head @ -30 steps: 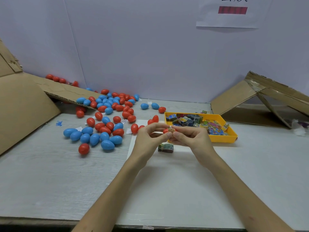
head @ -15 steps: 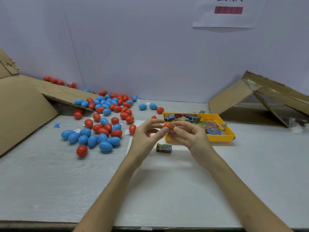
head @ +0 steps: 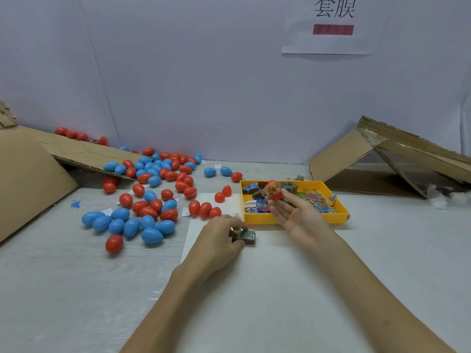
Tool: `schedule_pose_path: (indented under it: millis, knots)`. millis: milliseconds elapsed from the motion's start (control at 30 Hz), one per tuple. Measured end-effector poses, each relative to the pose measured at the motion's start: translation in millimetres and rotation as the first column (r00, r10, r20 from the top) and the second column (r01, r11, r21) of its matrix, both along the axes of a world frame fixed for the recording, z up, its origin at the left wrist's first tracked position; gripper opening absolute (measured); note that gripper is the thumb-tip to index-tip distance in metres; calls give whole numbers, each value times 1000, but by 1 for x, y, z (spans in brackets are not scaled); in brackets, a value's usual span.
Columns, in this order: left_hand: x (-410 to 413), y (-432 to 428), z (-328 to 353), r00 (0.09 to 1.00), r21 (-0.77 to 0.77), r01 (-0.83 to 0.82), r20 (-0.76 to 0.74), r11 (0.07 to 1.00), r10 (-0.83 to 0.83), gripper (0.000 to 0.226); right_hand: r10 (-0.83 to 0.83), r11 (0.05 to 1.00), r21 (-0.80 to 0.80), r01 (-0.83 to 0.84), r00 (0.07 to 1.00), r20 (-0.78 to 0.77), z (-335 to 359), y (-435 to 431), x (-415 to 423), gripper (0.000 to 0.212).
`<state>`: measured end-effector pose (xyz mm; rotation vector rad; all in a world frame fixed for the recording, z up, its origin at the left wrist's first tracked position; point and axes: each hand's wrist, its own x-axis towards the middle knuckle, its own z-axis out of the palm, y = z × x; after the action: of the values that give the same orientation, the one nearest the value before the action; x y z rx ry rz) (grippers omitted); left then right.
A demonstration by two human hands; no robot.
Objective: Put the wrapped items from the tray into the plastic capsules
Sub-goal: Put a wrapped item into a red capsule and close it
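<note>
My left hand (head: 221, 234) rests on the table and pinches a green wrapped item (head: 245, 236) that lies on the white sheet in front of the yellow tray (head: 295, 219). My right hand (head: 298, 216) is raised over the tray's front, palm turned up. Its thumb and fingertips pinch a red capsule (head: 274, 191) with a printed wrapper showing in it. Several more wrapped items (head: 317, 201) fill the tray. Loose red and blue capsules (head: 153, 200) lie scattered to the left.
A cardboard sheet (head: 33, 179) leans at the far left, with a flap over some capsules. A folded cardboard box (head: 397, 159) sits at the back right. A white wall with a paper sign (head: 331, 26) closes off the back.
My hands were together on the red capsule. They have parted: the left dropped to the wrapped item on the table, and the right keeps the capsule over the tray.
</note>
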<state>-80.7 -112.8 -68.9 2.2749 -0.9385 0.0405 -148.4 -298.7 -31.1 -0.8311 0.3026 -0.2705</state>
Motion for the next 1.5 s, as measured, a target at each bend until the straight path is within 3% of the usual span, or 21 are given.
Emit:
schedule_pose_path:
  millis: [133, 267, 333, 467, 533, 667, 800, 867, 1000, 1133, 1500]
  knots:
    - [0, -1, -2, 1000, 11, 21, 12, 1000, -21, 32, -63, 996, 65, 68, 995, -82, 34, -36, 7, 17]
    - [0, -1, -1, 1000, 5, 19, 5, 1000, -20, 34, -322, 947, 9, 322, 942, 96, 107, -102, 20, 29]
    - [0, -1, -1, 1000, 6, 21, -1, 1000, -21, 34, -427, 901, -44, 432, 900, 89, 129, -126, 23, 38]
    - [0, 0, 0, 1000, 9, 22, -11, 1000, -22, 35, -311, 922, -250, 294, 950, -28, 98, -104, 25, 35]
    - [0, 0, -1, 1000, 3, 23, -21, 1000, -23, 35, -231, 885, -422, 199, 973, -24, 70, -72, 21, 27]
    - [-3, 0, 1, 999, -25, 22, -35, 999, -23, 34, -193, 613, -766, 195, 977, 95, 16, -17, 4, 21]
    - [-4, 1, 3, 999, -40, 25, -39, 999, -27, 34, -102, 197, -948, 250, 967, 234, -24, 11, -11, 22]
    - [-3, 1, 3, 999, -31, 29, -30, 999, -30, 35, -18, 80, -971, 225, 974, 224, -32, 14, -13, 26]
    - [-5, 1, 3, 996, -67, 50, -68, 996, -54, 41, 132, 21, -999, 34, 991, 36, -35, 14, -11, 40]
    - [-3, 3, 2, 993, -104, 34, -108, 994, -46, 43, 152, -58, -998, -40, 987, -48, -37, 9, -11, 42]
    - [0, 2, -1, 991, -115, 17, -129, 993, -32, 37, 156, 10, -998, -60, 986, -57, -32, 5, -11, 25]
